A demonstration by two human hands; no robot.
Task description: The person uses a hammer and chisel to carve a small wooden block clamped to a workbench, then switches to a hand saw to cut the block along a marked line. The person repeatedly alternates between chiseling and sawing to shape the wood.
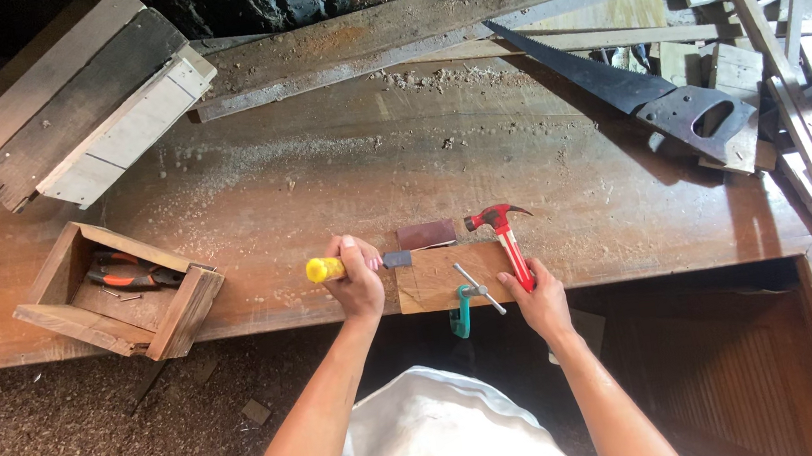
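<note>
Near the lower middle of the frame, the left hand (359, 281) is closed around the yellow handle of a chisel (355, 266), its blade lying at the left edge of a small wooden block (437, 280) clamped by a teal clamp (462, 311) to the bench (319, 167). The right hand (537, 300) grips a red hammer (506, 240), head apparently resting beside the block. A handsaw (633, 93) lies upper right.

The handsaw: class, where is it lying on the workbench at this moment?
In the head view, the handsaw lies at the bench's far right, blade pointing toward the long planks, its handle resting on the pile of wood scraps, well beyond the red hammer.
</note>
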